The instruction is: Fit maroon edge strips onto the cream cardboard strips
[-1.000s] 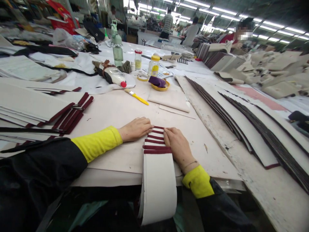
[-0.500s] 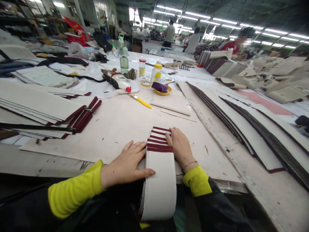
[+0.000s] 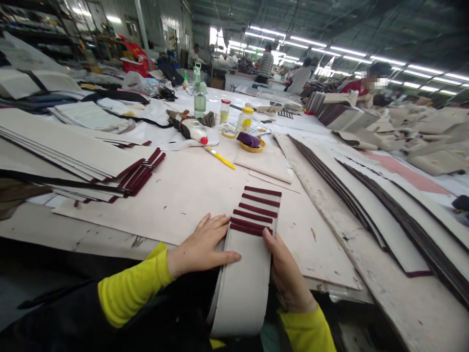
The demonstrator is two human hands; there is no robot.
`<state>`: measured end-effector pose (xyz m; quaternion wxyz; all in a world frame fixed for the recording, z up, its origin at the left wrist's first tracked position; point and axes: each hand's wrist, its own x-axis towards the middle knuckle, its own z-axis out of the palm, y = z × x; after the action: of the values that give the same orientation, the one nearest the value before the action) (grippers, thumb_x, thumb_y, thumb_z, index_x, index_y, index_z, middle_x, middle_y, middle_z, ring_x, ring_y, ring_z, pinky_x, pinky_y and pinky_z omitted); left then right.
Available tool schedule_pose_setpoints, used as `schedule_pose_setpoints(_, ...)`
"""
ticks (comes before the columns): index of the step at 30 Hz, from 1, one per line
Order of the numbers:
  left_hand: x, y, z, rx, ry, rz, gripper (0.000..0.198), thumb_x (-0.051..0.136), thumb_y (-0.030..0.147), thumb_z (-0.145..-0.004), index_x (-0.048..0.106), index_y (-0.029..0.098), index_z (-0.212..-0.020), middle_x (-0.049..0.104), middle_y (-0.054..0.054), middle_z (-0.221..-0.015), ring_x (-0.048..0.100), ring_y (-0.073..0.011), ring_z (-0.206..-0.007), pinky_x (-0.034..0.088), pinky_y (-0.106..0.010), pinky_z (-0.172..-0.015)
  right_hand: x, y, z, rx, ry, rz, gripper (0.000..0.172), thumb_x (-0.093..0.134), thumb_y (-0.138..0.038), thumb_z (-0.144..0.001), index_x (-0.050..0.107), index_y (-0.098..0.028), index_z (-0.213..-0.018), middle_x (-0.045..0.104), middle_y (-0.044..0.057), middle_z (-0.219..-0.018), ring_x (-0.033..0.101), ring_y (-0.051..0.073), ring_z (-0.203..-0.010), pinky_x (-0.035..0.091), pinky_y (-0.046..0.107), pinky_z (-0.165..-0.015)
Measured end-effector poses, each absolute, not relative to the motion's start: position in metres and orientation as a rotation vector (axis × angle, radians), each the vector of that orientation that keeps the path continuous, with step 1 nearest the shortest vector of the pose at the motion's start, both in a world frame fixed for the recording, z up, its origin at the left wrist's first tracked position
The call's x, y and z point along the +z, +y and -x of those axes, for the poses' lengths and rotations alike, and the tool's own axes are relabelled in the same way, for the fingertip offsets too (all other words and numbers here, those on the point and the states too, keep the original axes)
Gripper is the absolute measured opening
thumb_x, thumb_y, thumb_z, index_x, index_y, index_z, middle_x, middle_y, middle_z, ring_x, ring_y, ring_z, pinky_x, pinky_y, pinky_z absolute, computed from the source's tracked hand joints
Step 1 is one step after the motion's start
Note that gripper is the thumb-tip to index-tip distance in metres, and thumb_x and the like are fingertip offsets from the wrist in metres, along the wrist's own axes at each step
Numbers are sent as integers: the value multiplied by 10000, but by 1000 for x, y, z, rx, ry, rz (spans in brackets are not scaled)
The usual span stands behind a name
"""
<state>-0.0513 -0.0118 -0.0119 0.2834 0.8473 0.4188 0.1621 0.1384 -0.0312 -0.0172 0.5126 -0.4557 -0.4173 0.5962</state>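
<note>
A fanned stack of white strips with dark red edges lies on the table's near edge and hangs over it. My left hand rests flat against the stack's left side, fingers spread, thumb lying across the top strip. My right hand grips the stack's right edge, fingers curled under it. Both wrists wear yellow cuffs under black sleeves.
Larger red-edged white sheets are stacked at the left. Long dark-edged strips are fanned out at the right. A yellow-handled brush, a yellow dish, bottles and jars stand further back. People work at far tables.
The stack has fanned out further forward on the table. My right hand slid back from the top of the stack to its right edge near the table's edge. The left hand stayed put.
</note>
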Motion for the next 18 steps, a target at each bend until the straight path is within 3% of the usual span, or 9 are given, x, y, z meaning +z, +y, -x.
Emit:
schedule_pose_setpoints(3, -10, -15, 47, 571, 1051, -2159, 592, 573, 497, -722, 444, 230, -1234, 388, -82, -1334, 311, -255, -1242, 110, -456, -1068, -19, -45, -136, 1468, -896, 1135, 526, 565, -401, -760, 405, -226, -1229, 579, 70, -1170, 535, 255, -1068, 453, 434, -872)
schedule_pose_setpoints(7, -9, -26, 34, 839, 926, -1734, 425, 556, 359, -774, 482, 191, -1158, 509, -82, -1197, 467, -222, -1098, 361, -348, -955, -12, -50, -133, 1529, -847, 1051, 552, 610, -396, -713, 431, -218, -1204, 594, 87, -1140, 578, 268, -991, 474, 439, -824)
schedule_pose_setpoints(9, -10, -32, 30, 892, 839, -1428, 381, 539, 338, -793, 472, 183, -1134, 546, -75, -1141, 519, -212, -1030, 423, -335, -882, -10, -55, -131, 1575, -839, 1024, 592, 629, -386, -695, 418, -211, -1220, 602, 100, -1124, 581, 268, -984, 468, 437, -831)
schedule_pose_setpoints(12, -8, -37, 29, 965, 690, -1019, 389, 536, 328, -798, 436, 191, -1148, 583, -68, -1083, 571, -204, -951, 469, -338, -808, -17, -73, -129, 1545, -921, 1104, 646, 664, -371, -657, 417, -208, -1231, 590, 100, -1144, 543, 262, -1048, 424, 425, -895)
schedule_pose_setpoints(15, 5, -34, 38, 1116, 658, -827, 418, 572, 334, -763, 452, 193, -1137, 621, -62, -998, 601, -205, -879, 488, -342, -762, -35, -97, -128, 1442, -1197, 1275, 594, 703, -332, -606, 507, -209, -1154, 592, 78, -1147, 506, 253, -1097, 371, 396, -955)
schedule_pose_setpoints(18, 24, -28, 53, 1293, 659, -811, 433, 586, 365, -741, 476, 189, -1122, 636, -60, -957, 606, -216, -871, 490, -353, -763, -55, -119, -127, 1318, -1387, 1415, 490, 702, -358, -565, 605, -192, -1017, 663, 84, -992, 583, 286, -971, 435, 404, -882)
